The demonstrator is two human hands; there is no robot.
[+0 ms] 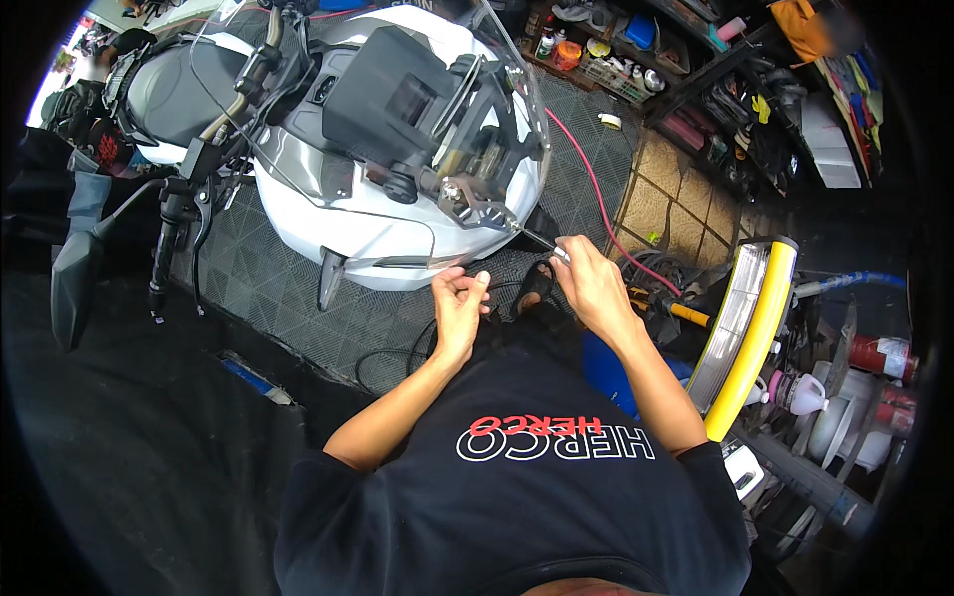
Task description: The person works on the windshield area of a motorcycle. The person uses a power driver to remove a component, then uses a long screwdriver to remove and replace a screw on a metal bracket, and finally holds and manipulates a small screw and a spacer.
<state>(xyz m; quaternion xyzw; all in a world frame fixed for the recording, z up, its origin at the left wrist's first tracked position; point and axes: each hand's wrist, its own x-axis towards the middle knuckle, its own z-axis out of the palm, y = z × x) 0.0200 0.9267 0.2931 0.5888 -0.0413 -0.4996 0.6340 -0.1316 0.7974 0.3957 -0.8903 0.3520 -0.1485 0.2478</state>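
Two bare hands work close at the nose of a white motorcycle point(288, 214) parked over grey floor matting point(318, 343).
The right hand point(593, 288) is closed round a slim tool point(540, 239), its tip at the metal bracket point(475, 209) by the clear windscreen point(538, 124), a slant that seems chosen for reaching in from outside. The left hand point(460, 313), half-curled just beside the fairing point(397, 282), is perhaps there for steadying; whether it pinches anything, I cannot tell.
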